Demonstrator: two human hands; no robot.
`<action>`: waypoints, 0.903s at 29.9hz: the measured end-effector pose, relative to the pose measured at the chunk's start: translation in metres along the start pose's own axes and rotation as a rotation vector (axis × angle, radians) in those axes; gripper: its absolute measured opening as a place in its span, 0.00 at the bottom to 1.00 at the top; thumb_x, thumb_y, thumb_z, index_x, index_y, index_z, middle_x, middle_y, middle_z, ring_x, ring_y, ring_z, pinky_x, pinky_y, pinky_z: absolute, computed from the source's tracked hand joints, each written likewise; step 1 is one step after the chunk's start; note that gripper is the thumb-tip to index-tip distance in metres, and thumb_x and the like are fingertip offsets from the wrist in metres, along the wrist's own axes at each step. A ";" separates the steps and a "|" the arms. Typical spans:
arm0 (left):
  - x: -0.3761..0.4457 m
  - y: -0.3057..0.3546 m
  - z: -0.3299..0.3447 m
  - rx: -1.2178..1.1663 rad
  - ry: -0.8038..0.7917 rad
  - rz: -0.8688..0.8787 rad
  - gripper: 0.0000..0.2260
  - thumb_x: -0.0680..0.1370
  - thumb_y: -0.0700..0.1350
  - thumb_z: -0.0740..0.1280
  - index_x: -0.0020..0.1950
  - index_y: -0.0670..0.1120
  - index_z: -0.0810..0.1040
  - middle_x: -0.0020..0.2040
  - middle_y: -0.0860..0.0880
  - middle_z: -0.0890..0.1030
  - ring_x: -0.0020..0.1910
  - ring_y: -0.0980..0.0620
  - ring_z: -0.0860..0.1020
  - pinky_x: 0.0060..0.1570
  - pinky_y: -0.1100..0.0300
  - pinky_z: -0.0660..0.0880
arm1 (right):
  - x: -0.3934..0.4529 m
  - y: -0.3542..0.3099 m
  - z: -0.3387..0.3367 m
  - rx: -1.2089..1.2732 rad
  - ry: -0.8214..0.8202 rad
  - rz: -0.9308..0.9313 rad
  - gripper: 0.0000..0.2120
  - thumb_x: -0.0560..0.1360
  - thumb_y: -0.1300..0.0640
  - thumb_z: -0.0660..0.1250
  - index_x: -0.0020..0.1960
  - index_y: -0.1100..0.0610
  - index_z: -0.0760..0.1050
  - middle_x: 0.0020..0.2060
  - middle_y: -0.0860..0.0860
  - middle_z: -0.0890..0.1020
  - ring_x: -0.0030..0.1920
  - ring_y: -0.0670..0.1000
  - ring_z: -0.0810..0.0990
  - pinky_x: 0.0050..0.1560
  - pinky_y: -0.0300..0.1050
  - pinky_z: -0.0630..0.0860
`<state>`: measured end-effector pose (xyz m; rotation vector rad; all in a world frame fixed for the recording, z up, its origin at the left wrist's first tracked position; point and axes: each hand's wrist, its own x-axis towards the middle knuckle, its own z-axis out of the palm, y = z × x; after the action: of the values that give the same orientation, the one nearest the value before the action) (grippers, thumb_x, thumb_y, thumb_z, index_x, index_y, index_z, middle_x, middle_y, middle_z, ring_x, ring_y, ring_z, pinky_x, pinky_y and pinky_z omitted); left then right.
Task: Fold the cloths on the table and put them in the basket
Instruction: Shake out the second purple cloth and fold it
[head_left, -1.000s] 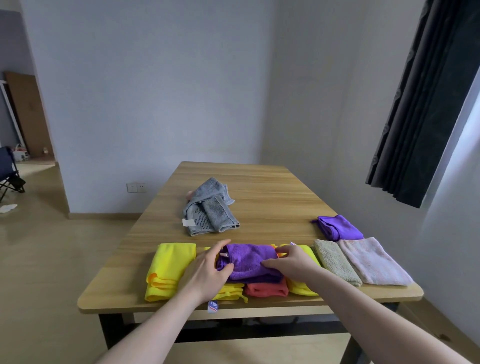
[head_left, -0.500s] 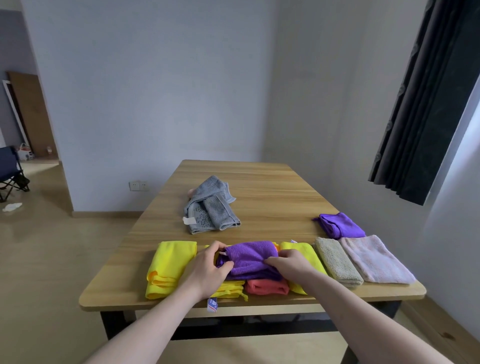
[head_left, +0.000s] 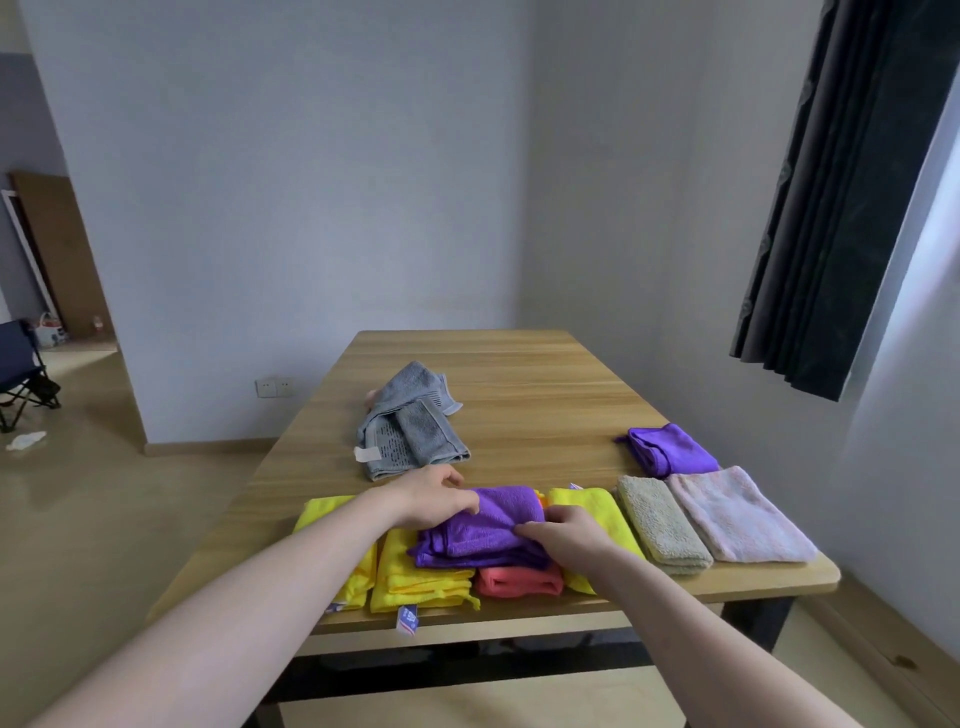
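Shifting farther than before (left especially) — hands (head_left: 498, 514) on purple cloth (head_left: 485, 532).

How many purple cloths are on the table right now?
2. One purple cloth lies on the near pile, held by the left hand and right hand. A second purple cloth lies farther right. Others may be hidden underneath.

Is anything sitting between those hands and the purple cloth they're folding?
No. The left hand and the right hand already rest directly on the purple cloth, which lies atop the yellow cloths and the coral cloth. No basket is in view.
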<state>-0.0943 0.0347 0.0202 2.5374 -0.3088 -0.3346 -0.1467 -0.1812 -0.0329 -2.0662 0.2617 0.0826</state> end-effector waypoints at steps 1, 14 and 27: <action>0.002 0.000 -0.002 0.021 -0.010 -0.008 0.31 0.66 0.62 0.71 0.67 0.53 0.76 0.63 0.52 0.78 0.61 0.51 0.76 0.63 0.56 0.74 | -0.002 -0.001 0.002 0.025 -0.015 0.008 0.10 0.73 0.49 0.74 0.47 0.55 0.83 0.43 0.51 0.83 0.45 0.50 0.81 0.44 0.43 0.77; 0.038 0.076 -0.021 -0.366 -0.038 0.115 0.09 0.72 0.45 0.74 0.38 0.48 0.74 0.32 0.49 0.76 0.31 0.51 0.74 0.30 0.63 0.68 | 0.002 -0.025 -0.091 0.571 -0.012 -0.101 0.14 0.75 0.51 0.75 0.55 0.58 0.81 0.44 0.50 0.84 0.46 0.50 0.83 0.49 0.47 0.81; 0.113 0.136 0.041 -0.848 0.163 0.014 0.12 0.77 0.41 0.67 0.60 0.41 0.76 0.46 0.43 0.82 0.36 0.48 0.80 0.29 0.61 0.73 | 0.036 0.098 -0.167 -0.659 0.467 -0.158 0.18 0.79 0.39 0.59 0.67 0.41 0.72 0.66 0.42 0.74 0.69 0.52 0.70 0.67 0.48 0.66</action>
<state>-0.0204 -0.1293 0.0427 1.7112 -0.0862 -0.1906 -0.1416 -0.3782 -0.0411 -2.7395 0.3906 -0.4751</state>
